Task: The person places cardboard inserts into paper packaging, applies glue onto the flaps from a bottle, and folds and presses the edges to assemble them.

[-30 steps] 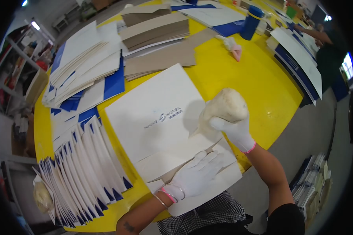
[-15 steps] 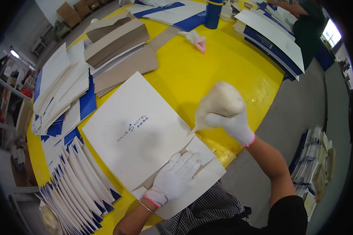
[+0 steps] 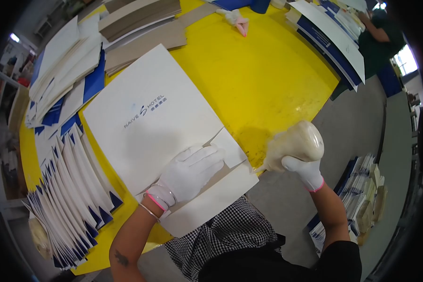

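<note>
A white paper bag [image 3: 145,103] printed "NAIVE HOTEL" lies flat on the yellow table, its folded flaps toward me. My left hand [image 3: 190,171], in a white glove, rests flat on the flaps with its fingers stretched out. In my gloved right hand [image 3: 305,169] is a cream-coloured bottle [image 3: 308,141], gripped with its rounded base up. The bottle's narrow tip points down and left, near the bag's right corner at the table edge. Whether the tip touches the paper, I cannot tell.
Folded white and blue bags [image 3: 75,188] stand in a row at the left. Brown boards [image 3: 136,23] and white sheets [image 3: 56,66] are stacked behind. On the yellow table [image 3: 268,80] lies a crumpled glove [image 3: 239,23]. A co-worker [image 3: 385,42] is at the far right, by more bags [image 3: 329,42].
The bottle in my right hand has moved right and down to the bag's near right corner. My left hand stays flat on the flaps. The camera view has shifted.
</note>
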`<move>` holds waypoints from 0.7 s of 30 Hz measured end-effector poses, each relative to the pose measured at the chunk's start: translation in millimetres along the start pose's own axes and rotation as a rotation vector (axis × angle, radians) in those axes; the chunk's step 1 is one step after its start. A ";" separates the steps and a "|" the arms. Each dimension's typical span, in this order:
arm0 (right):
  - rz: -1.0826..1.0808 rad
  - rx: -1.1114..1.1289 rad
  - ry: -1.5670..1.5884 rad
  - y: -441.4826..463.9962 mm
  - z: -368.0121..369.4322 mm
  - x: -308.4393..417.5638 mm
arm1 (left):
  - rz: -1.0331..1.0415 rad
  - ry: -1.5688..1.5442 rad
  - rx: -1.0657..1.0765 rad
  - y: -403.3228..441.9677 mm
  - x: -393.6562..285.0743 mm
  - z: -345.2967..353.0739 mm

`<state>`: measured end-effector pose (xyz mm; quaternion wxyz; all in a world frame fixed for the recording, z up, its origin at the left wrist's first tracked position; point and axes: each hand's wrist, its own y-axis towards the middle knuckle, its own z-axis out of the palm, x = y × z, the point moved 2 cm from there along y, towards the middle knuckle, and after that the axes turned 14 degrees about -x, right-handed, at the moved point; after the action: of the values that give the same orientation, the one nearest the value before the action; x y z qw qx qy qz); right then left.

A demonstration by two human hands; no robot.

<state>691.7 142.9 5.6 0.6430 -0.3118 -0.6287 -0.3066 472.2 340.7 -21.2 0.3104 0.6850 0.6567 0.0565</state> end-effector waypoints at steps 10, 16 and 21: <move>0.210 0.273 0.014 -32.2 36.7 0.0 | -0.094 -0.050 0.006 -10.0 2.9 1.7; 0.194 0.512 -0.001 -50.1 72.9 -4.4 | -0.013 -0.016 -0.063 -11.8 2.7 3.1; 0.339 0.558 0.070 -70.9 111.9 -12.1 | 0.009 -0.017 -0.241 -11.8 3.4 11.1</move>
<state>566.5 187.2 -3.7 0.7668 -0.2131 -0.6051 -0.0218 467.8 339.3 -37.2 0.3957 0.6459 0.6396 0.1307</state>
